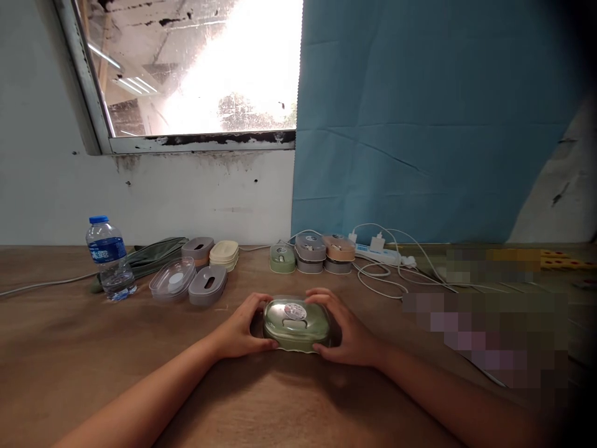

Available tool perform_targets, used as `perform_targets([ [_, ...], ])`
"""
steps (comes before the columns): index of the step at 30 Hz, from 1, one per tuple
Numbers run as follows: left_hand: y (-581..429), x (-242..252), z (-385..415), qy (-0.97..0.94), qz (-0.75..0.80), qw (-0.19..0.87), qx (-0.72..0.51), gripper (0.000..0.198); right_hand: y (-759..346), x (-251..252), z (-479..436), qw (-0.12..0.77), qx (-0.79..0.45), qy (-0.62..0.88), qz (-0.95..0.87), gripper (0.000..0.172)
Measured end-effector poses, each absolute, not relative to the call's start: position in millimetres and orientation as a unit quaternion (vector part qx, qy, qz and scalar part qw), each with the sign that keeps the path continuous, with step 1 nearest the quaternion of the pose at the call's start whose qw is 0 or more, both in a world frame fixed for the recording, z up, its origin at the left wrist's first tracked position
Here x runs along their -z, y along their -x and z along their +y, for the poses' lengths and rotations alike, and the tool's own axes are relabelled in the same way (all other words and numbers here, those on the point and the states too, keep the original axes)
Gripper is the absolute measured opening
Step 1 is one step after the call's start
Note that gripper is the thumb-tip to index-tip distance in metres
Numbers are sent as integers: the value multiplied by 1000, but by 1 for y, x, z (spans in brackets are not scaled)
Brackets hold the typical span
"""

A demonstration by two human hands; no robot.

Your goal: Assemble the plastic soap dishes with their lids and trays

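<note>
Here, head view: a green lidded box (296,323) rests on the wooden counter (280,404), near the centre, held between both hands. The left hand (240,333) curls around its left end and the right hand (349,336) around its right end; each grip is closed onto the box wall, fingers wrapped over the far edge and thumbs at the near side. The clear lid, bearing a round sticker (295,310), sits on top and appears seated (whether it is latched cannot be told). The box is not lifted.

Along the far edge, from left: a water bottle (110,258), a dark green pouch (152,256), a clear lid-like tray (172,279), a grey box (208,285), a second grey box (198,249), cream boxes (224,254), then a small green box (282,258), a grey-lidded box (310,252) and an orange-lidded box (339,252). These stand well apart from the hands, untouched. A white power strip (377,254) with loose cables (380,279) lies to the right.

The right part of the counter is pixelated and unreadable; the picture's right edge falls into dark vignette. The near face of the held box and the fingertips behind it are hidden.
</note>
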State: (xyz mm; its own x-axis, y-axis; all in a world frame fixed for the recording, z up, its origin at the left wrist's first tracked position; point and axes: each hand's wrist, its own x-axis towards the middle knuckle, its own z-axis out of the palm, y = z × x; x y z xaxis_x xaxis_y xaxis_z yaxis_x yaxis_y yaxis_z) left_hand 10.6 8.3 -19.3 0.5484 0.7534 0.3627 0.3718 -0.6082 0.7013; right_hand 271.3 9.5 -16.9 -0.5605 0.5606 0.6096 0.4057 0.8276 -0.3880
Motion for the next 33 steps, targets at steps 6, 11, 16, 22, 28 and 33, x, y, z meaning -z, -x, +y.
perform_targets([
  [6,-18,21,6,-814,346,312,-346,72,-273,25,17,367,-264,311,-836,69],
  [11,-18,23,4,-826,325,300,-349,90,-274,28,23,465,-320,291,-772,62],
  [16,-15,16,-5,-889,307,61,-335,82,-282,17,26,543,-323,318,-707,55],
  [22,-24,-3,-21,-927,168,-242,-231,51,-281,-2,22,511,-376,408,-657,46],
  [28,-29,-6,-24,-937,161,-236,-199,34,-271,-8,12,466,-447,410,-645,34],
  [33,-22,-2,-15,-916,220,-261,-209,34,-277,-2,16,531,-423,389,-623,28],
])
